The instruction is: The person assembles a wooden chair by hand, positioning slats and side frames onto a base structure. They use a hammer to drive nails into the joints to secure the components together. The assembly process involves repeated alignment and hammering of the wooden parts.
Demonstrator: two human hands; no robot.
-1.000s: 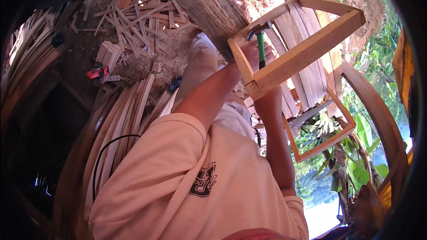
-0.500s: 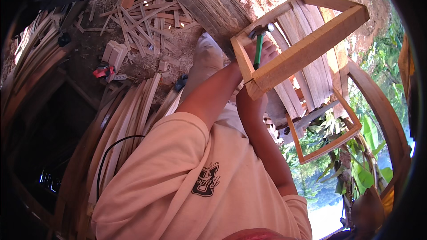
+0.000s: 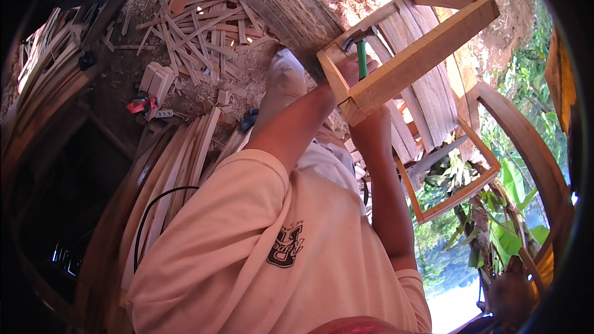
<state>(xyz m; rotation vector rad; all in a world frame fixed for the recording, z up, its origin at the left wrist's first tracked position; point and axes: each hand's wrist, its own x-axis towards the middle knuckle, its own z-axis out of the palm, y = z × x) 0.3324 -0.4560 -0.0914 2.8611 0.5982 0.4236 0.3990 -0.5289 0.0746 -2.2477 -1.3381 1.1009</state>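
Head view: seems to grip hammer (image 3: pixel 361 59), within wooden frame (image 3: pixel 424 57) above planks (image 3: pixel 431 100), with right hand (image 3: pixel 372 125); cannot tell grip of left hand (image 3: pixel 350 69). Looks like hammering; calls for steady support next.

To my left, on the ground (image 3: pixel 247 80) covered with wood shavings, I see a loose pile of thin wooden strips (image 3: pixel 204 34), lying across each other. Near it there are some short wooden blocks (image 3: pixel 158 80), and just beside them a red and black object (image 3: pixel 141 104), whose kind I cannot tell. Closer to me lie long boards (image 3: pixel 179 167), side by side, with a black cable (image 3: pixel 158 197) curving over them. On my right, I see broad green leaves (image 3: pixel 511 176).
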